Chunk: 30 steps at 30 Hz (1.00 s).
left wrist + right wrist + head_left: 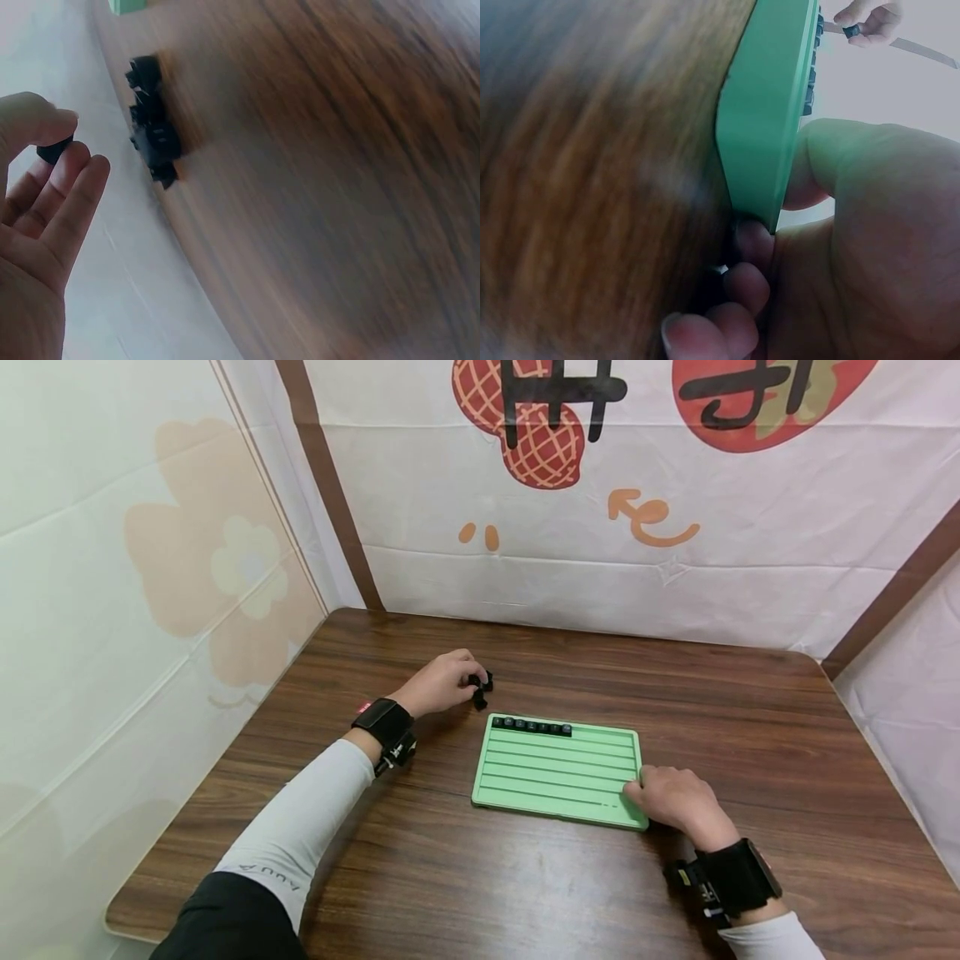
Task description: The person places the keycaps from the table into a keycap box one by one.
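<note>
My left hand [441, 685] pinches a small black keycap [54, 153] between thumb and fingers, raised off the table in the left wrist view. Just under it, a few loose black keycaps [156, 142] lie in a small cluster on the table. A light green ridged tray [555, 777] rests to the right of them, with several black keycaps [531, 726] in a row along the left part of its top slot. At the tray's near right corner, my right hand [678, 799] grips the edge, thumb over the rim and the other fingers curled beneath and beside it.
The dark wood-grain table [750, 727] extends around the tray on all sides. Behind it hangs a white printed curtain [570, 577], and another white curtain [150, 610] borders the left edge.
</note>
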Motion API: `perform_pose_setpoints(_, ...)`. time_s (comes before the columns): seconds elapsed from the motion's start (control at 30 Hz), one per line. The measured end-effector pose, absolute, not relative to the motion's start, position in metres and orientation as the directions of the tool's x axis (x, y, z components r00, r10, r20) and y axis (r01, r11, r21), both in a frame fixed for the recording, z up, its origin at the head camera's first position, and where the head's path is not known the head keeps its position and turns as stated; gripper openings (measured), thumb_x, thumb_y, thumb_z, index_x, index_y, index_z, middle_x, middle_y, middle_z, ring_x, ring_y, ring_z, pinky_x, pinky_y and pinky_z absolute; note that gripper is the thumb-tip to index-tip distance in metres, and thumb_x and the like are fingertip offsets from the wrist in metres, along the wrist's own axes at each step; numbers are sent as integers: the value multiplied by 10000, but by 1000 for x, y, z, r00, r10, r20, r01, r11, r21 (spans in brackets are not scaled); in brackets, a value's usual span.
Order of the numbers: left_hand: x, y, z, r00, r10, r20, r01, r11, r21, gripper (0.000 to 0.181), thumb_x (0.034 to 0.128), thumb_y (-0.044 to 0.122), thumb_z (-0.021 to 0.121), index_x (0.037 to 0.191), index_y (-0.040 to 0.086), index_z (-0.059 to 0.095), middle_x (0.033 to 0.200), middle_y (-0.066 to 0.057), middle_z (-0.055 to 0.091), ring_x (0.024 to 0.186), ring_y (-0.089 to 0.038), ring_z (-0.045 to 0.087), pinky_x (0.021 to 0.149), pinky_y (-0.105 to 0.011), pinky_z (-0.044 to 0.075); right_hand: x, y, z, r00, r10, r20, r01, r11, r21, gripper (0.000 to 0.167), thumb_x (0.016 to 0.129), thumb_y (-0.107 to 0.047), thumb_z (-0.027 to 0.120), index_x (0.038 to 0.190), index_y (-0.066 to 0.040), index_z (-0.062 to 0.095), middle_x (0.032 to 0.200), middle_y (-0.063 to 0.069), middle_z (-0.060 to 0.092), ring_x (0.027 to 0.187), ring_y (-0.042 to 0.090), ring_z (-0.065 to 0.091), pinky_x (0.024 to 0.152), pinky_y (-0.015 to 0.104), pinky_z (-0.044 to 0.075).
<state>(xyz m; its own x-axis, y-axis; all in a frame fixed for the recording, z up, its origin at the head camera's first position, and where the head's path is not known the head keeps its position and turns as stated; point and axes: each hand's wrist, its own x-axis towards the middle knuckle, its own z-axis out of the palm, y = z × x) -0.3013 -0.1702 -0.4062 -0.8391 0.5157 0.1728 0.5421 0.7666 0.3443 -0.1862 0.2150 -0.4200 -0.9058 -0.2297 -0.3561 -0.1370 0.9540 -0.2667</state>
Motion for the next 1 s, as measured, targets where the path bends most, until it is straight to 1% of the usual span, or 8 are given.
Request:
perform_pose_setpoints(0.17,-298,-160,-401,-816,541,204,577,734,358,86,945,200,625,1016,163,659,1034,23,549,842,-161,552,715,-276,458,-187,214,-419,-907,-235,-349,-143,952,-271,262,925,-271,435,721,-109,461,653,22,342,585,171,303,581,325,235)
perform_pose_setpoints(0.3,-297,-152,-397,-802,555,220,596,717,362,147,946,252,632,1051,151,614,1033,5,565,866,-158,554,738,-284,462,-187,214,-418,-907,-244,-343,-150,949,-278,254,919,-262,436,717,-110,457,652,19,336,588,169,293,584,326,232)
perform_pose_setpoints(0.43,-296,-145,-394,-804,559,204,592,716,371,239,938,237,643,1129,99,604,1090,-13,557,904,-135,546,778,-290,476,-187,214,-417,-906,-247,-345,-151,948,-282,253,921,-261,434,720,-109,459,652,19,339,585,168,293,583,325,235)
perform_pose_setpoints(0.6,-293,-138,-391,-785,586,199,616,709,342,218,942,229,636,1117,100,650,1129,9,564,934,-118,576,801,-285,494,-187,215,-417,-903,-245,-354,-149,949,-278,248,919,-263,433,733,-105,475,660,25,356,589,174,315,585,328,246)
perform_pose_setpoints(0.7,-290,-134,-389,-771,603,203,634,696,338,209,944,216,632,1115,100,663,1127,7,568,908,-120,588,772,-276,500,-187,215,-417,-902,-245,-355,-151,950,-273,252,922,-270,434,738,-105,483,664,29,365,593,177,330,588,332,252)
perform_pose_setpoints(0.77,-289,-131,-388,-763,613,206,643,686,341,205,947,211,626,1118,105,668,1122,3,564,894,-115,590,754,-260,502,-187,215,-418,-902,-243,-357,-149,951,-271,257,926,-273,433,738,-105,485,665,30,366,595,178,332,589,333,252)
perform_pose_setpoints(0.87,-287,-126,-387,-754,623,207,652,676,344,183,953,205,617,1118,148,672,1111,16,556,879,-101,588,735,-229,500,-186,214,-419,-902,-244,-356,-150,951,-271,257,929,-272,429,740,-106,483,667,31,366,596,179,330,589,336,250)
perform_pose_setpoints(1.0,-285,-119,-386,-736,641,217,672,655,346,165,949,168,621,1102,194,678,1100,35,566,912,-83,589,765,-219,502,-185,215,-418,-903,-254,-347,-160,947,-278,255,935,-271,427,747,-107,478,673,33,368,602,180,326,594,343,246)
